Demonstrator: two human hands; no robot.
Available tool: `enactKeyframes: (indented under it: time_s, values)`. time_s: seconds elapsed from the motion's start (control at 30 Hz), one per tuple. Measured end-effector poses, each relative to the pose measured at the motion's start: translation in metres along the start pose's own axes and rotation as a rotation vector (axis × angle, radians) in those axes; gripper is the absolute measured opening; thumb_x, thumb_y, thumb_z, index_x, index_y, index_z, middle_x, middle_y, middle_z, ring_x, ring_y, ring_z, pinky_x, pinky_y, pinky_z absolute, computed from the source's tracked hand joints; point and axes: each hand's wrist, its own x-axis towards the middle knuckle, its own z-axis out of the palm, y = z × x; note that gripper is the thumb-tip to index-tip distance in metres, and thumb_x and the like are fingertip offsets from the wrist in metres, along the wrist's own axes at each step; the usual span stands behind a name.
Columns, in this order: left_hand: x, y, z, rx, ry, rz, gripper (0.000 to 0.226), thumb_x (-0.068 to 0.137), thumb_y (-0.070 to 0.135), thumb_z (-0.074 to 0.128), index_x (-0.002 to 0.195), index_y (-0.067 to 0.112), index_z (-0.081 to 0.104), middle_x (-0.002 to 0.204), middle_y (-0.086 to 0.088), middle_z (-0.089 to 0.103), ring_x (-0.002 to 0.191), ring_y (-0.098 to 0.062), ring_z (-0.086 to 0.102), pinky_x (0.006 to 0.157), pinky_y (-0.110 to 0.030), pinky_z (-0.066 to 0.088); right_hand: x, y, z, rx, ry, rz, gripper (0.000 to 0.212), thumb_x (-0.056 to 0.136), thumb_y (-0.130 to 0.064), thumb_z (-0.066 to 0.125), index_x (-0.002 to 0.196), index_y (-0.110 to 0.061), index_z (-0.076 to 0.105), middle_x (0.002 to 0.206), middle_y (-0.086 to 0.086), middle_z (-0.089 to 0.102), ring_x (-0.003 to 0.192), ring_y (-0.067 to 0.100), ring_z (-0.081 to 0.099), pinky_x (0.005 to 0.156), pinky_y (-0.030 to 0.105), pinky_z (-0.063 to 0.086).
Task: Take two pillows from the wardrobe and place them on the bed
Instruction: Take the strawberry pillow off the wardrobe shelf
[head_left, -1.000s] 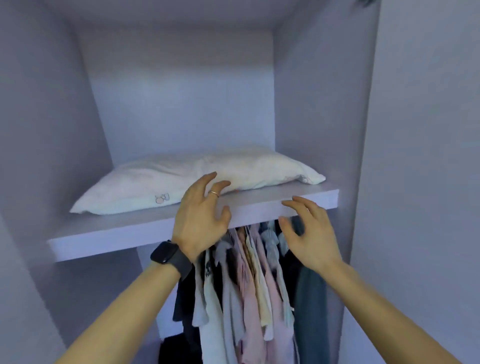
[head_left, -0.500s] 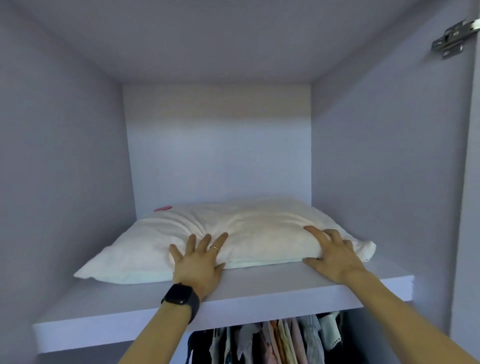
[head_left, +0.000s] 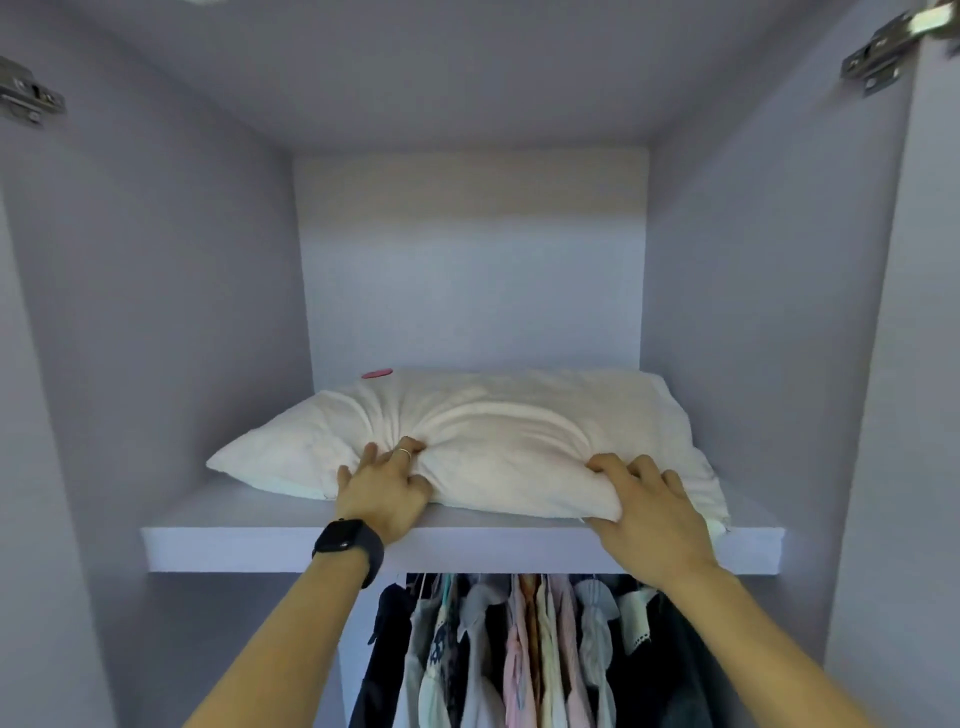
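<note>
We have the pillow (head_left: 498, 431) on the wardrobe shelf (head_left: 234, 543), front edge near the lip. Left hand (head_left: 382, 491) bunches fabric in a tight grip; right hand (head_left: 652, 517) clamps the front right edge. Risks: we hold mostly cover, so it may slip or sag; dragging could sweep the pink thing (head_left: 377, 373) behind; the corner may brush the clothes (head_left: 519, 649) below.

Soft, dim, even light; wide-angle bending at edges.
</note>
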Motion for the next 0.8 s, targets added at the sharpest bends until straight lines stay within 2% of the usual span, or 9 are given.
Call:
enactKeyframes:
  time_s: [0.07,0.17,0.23,0.33,0.5,0.6,0.67,0.73,0.8]
  values:
    - [-0.011,0.004,-0.010,-0.131,0.009,-0.096,0.049,0.082,0.039,0.025,0.126,0.035,0.047,0.109,-0.005,0.054,0.099,-0.025,0.046,0.103,-0.048,0.033,-0.031,-0.012,-0.002,0.043,0.085,-0.051,0.047,0.088,-0.043,0.066,0.133,-0.038,0.052,0.111,-0.004,0.049,0.095,0.020,0.045,0.069,0.036,0.051]
    - [-0.030,0.015,-0.018,-0.264,0.015,-0.237,0.046,0.086,0.057,0.019,0.110,0.032,0.048,0.105,-0.006,0.056,0.108,-0.034,0.049,0.102,-0.052,0.037,-0.073,-0.036,0.002,0.085,0.135,-0.118,0.054,0.077,-0.033,0.073,0.129,-0.032,0.057,0.109,-0.002,0.054,0.093,0.023,0.054,0.057,0.035,0.049]
    - [-0.043,0.023,-0.019,-0.349,0.018,-0.288,0.068,0.085,0.079,0.027,0.125,0.027,0.046,0.128,-0.006,0.053,0.129,-0.039,0.042,0.109,-0.055,0.033,-0.096,-0.052,0.009,0.112,0.114,-0.143,0.057,0.074,-0.027,0.071,0.128,-0.029,0.056,0.112,-0.001,0.054,0.096,0.024,0.056,0.058,0.037,0.052]
    - [-0.064,0.033,-0.016,-0.562,0.065,-0.398,0.105,0.067,0.092,0.047,0.150,0.030,0.029,0.157,-0.005,0.022,0.140,-0.039,0.034,0.116,-0.054,0.028,-0.127,-0.073,0.023,0.144,0.038,-0.180,0.056,0.074,-0.022,0.068,0.128,-0.026,0.055,0.114,0.001,0.053,0.098,0.025,0.057,0.060,0.037,0.054]
    - [-0.083,0.021,-0.016,-0.894,0.091,-0.523,0.099,0.069,0.072,0.072,0.151,0.047,0.021,0.150,0.001,0.038,0.127,-0.034,0.049,0.083,-0.052,0.056,-0.156,-0.099,0.043,0.139,-0.012,-0.241,0.060,0.067,-0.018,0.072,0.125,-0.020,0.057,0.105,0.003,0.056,0.077,0.024,0.060,0.059,0.031,0.047]
    - [-0.085,0.008,-0.018,-0.954,0.120,-0.481,0.093,0.079,0.051,0.077,0.153,0.041,0.022,0.148,0.003,0.044,0.129,-0.031,0.050,0.100,-0.055,0.050,-0.166,-0.110,0.053,0.097,-0.067,-0.308,0.058,0.079,-0.026,0.065,0.134,-0.019,0.049,0.111,0.003,0.055,0.078,0.026,0.063,0.058,0.031,0.042]
    - [-0.091,-0.002,-0.017,-0.900,0.131,-0.418,0.089,0.082,0.043,0.077,0.154,0.036,0.024,0.142,0.005,0.047,0.129,-0.029,0.051,0.106,-0.047,0.046,-0.168,-0.114,0.051,0.154,-0.175,-0.327,0.050,0.090,-0.034,0.055,0.137,-0.024,0.043,0.113,0.000,0.058,0.084,0.026,0.065,0.062,0.032,0.045]
    - [-0.101,-0.011,-0.015,-0.825,0.140,-0.368,0.085,0.085,0.038,0.076,0.154,0.033,0.026,0.139,0.005,0.049,0.128,-0.027,0.051,0.105,-0.042,0.045,-0.162,-0.115,0.039,0.250,-0.269,-0.294,0.039,0.093,-0.042,0.050,0.130,-0.033,0.047,0.098,-0.009,0.067,0.088,0.021,0.066,0.071,0.033,0.051]
    - [-0.111,-0.022,-0.014,-0.804,0.150,-0.333,0.084,0.085,0.035,0.076,0.153,0.033,0.028,0.143,0.004,0.049,0.128,-0.026,0.052,0.107,-0.045,0.045,-0.148,-0.117,0.022,0.272,-0.224,-0.245,0.034,0.092,-0.052,0.049,0.123,-0.038,0.051,0.082,-0.015,0.069,0.084,0.014,0.067,0.073,0.031,0.052]
